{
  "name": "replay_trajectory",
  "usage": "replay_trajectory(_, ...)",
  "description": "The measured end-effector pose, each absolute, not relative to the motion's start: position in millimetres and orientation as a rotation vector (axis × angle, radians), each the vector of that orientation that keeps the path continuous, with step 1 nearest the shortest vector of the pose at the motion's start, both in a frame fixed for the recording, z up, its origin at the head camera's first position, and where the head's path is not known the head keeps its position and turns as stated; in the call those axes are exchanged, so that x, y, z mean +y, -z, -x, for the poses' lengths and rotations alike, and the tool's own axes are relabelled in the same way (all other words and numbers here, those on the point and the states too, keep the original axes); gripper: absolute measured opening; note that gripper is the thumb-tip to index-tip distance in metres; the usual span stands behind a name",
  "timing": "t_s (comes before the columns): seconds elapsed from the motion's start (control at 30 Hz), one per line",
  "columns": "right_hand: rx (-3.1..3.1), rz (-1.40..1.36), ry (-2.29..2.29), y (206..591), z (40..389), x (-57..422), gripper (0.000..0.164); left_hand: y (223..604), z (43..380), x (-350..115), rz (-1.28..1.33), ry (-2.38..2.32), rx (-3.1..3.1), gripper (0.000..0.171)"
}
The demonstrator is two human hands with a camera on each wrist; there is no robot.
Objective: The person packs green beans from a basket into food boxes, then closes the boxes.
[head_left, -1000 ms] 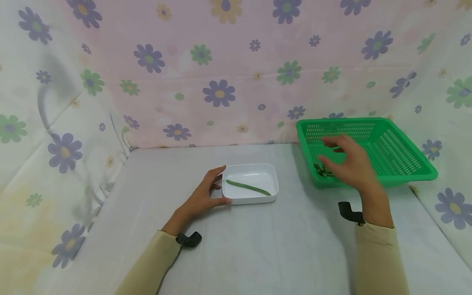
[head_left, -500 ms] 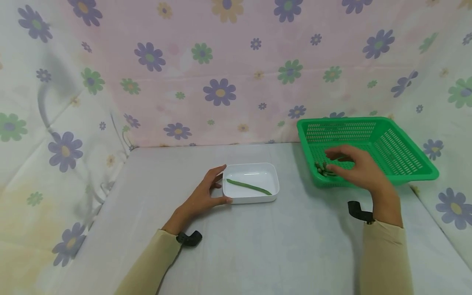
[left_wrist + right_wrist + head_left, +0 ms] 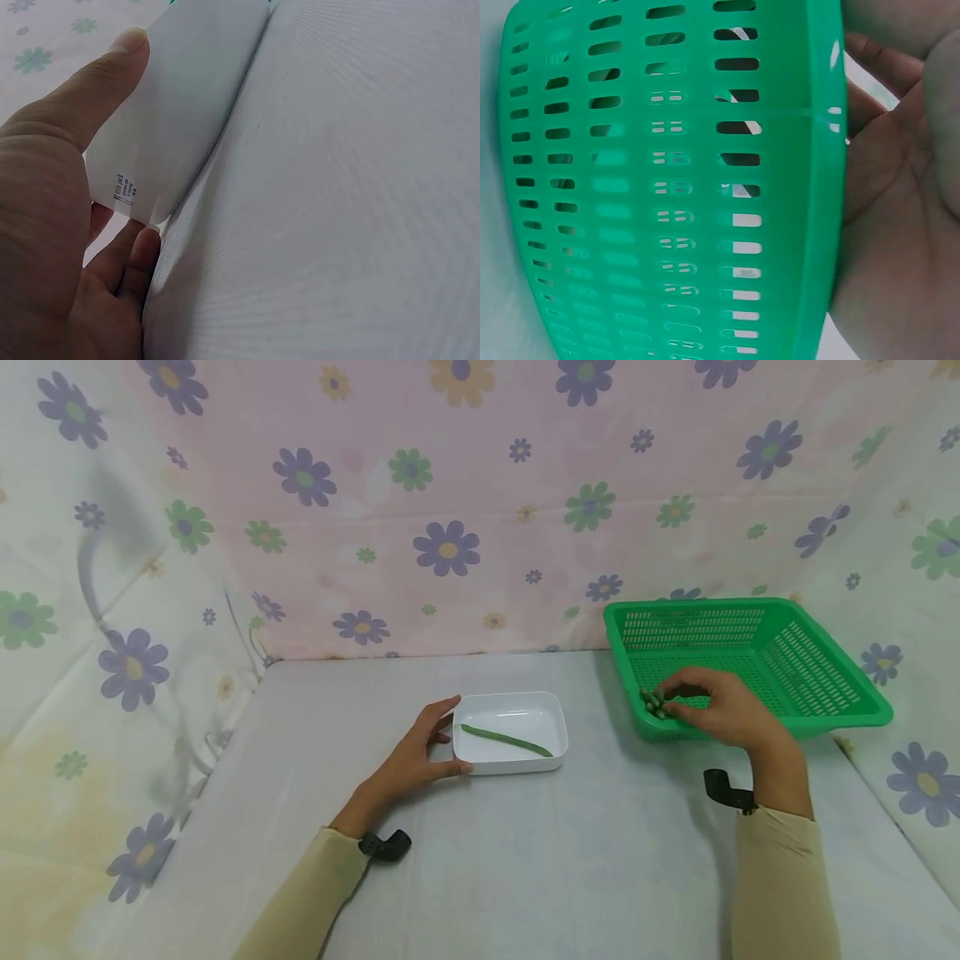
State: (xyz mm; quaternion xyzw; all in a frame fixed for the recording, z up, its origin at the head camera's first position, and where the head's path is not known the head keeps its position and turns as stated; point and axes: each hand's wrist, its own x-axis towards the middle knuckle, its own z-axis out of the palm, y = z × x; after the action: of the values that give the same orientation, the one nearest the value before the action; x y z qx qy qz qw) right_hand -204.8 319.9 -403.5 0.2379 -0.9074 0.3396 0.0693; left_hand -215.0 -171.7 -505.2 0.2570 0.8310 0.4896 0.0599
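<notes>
My left hand [image 3: 408, 762] holds a shallow white dish [image 3: 517, 767] by its left end, thumb at the front corner and fingers behind. One long green bean [image 3: 506, 741] lies slantwise inside it. Over at the right, my right hand [image 3: 727, 708] reaches over the front rim of a green plastic basket [image 3: 840, 702]. Its thumb and fingers pinch at a small bunch of green beans [image 3: 652, 703] in the basket's near left corner. The left wrist view shows the thumb on the dish's outer wall [image 3: 187, 90]. Slotted basket wall [image 3: 787, 187] hides the right fingertips in the right wrist view.
White cloth covers the table [image 3: 555, 868]. A flowered curtain [image 3: 495, 502] hangs behind it and along both sides. A black wrist camera [image 3: 727, 791] sits on the right wrist, and another wrist camera [image 3: 385, 846] on the left.
My right hand shifted slightly right and lowered into the basket, and its thumb and fingers closed in on the bunch of beans. The left hand and dish stayed in place.
</notes>
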Motion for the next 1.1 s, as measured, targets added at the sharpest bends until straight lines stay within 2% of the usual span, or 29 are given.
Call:
replay_trajectory(0.7,-2.765,-0.568,-1.033,399,202,315,0.015,505,216,-171,-0.767,-1.447,2.538,0.112)
replay_trajectory(1.1,-2.54,-0.646,-0.985,388,200,300,0.015,506,215,-173,-0.786,-1.448,2.544,0.111)
